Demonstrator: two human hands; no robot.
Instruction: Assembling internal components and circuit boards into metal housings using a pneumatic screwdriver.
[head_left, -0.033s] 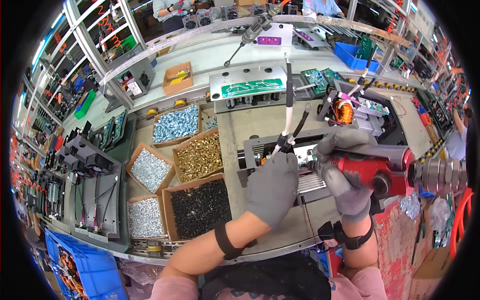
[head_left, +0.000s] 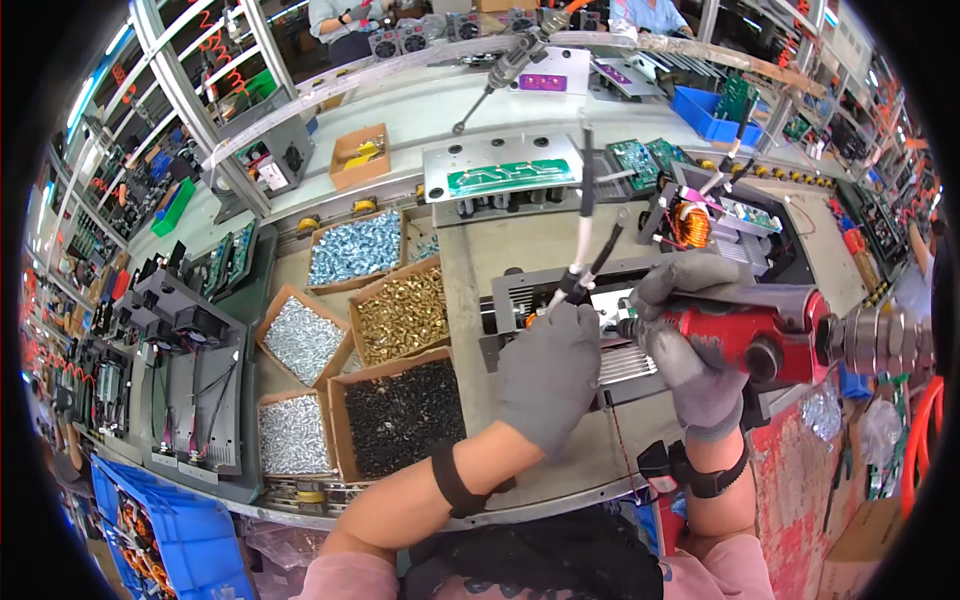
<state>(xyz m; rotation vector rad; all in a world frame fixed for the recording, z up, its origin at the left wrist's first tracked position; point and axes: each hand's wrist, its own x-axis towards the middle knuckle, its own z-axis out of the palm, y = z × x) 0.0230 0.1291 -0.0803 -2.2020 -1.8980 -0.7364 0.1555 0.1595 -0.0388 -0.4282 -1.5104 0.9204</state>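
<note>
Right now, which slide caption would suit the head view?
Gloved right hand grips a red power tool; left hand holds black and white cables.

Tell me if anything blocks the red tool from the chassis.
Nothing visible stands between the red tool in the right hand and the gray chassis. The left hand, gripping cables, is just left of the tip; contact there is unclear.

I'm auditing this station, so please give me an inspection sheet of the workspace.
Surface: grey bench, partly covered.
Things: finned chassis; red tool with its nose over it.
Clutter: five fastener boxes left of the chassis.
Hands: both gloved; left hand at the cables, grip unclear; right hand closed around the tool's front.
Cables: one black-and-white, one black, rising beside the left hand.
Surroundings: hanging driver; people beyond.
</note>
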